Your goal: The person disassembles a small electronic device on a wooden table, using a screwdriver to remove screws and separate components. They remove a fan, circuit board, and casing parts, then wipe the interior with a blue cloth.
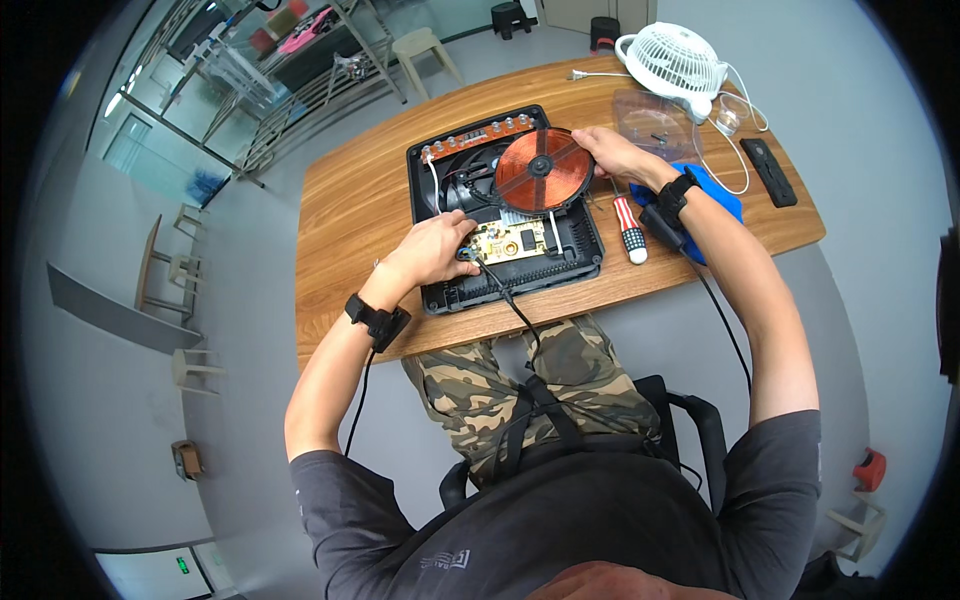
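Observation:
An opened induction cooker's black base [441, 293] lies on the wooden table in front of me. My right hand [612, 156] grips the edge of a round copper coil [541, 172], which is raised and tilted over the right part of the base. At the left end of a yellowish circuit board [511, 242], my left hand [437, 247] has its fingers bent around the board's edge; whether they pinch a part there is hidden. A black cord [511, 300] runs from that spot over the table edge. Along the far side of the base sits an orange control board [478, 137].
Right of the base lies a red, white and black screwdriver [628, 230], beside a blue cloth [716, 199]. A clear plastic tray [652, 122], a white fan [676, 62] with its cord and a black panel [769, 172] occupy the table's right side.

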### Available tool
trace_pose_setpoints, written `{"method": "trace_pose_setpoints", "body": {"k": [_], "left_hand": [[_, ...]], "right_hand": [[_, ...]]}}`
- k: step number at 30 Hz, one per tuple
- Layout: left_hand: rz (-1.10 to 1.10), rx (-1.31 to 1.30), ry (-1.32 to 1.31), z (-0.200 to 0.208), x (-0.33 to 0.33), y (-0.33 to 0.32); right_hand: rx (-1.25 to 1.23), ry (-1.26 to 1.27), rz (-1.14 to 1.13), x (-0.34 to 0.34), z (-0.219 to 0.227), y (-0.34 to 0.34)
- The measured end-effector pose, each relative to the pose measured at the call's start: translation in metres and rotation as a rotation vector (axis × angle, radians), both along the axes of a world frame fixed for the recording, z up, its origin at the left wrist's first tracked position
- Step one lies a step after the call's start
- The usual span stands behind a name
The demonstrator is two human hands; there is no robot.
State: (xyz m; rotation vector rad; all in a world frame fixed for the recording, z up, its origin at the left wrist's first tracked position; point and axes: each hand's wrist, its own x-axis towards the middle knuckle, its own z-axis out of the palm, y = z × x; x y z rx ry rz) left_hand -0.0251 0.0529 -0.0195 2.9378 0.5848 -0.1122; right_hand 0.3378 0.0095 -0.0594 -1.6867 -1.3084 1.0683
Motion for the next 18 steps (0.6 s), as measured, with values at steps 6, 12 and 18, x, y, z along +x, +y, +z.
{"method": "trace_pose_setpoints", "body": {"k": [6, 12, 18], "left_hand": [[-0.011, 0.051, -0.068, 0.011, -0.003, -0.002], [-0.008, 0.015, -0.131, 0.031, -0.003, -0.018], [0.031, 0.04, -0.132, 0.056, -0.016, -0.025]], "right_hand": [[0.033, 0.154, 0.0, -0.003, 0.019, -0.008], [0.041, 0.233, 0.078, 0.002, 0.04, -0.012], [0.113, 0.302, -0.014, -0.021, 0.067, -0.024]]}}
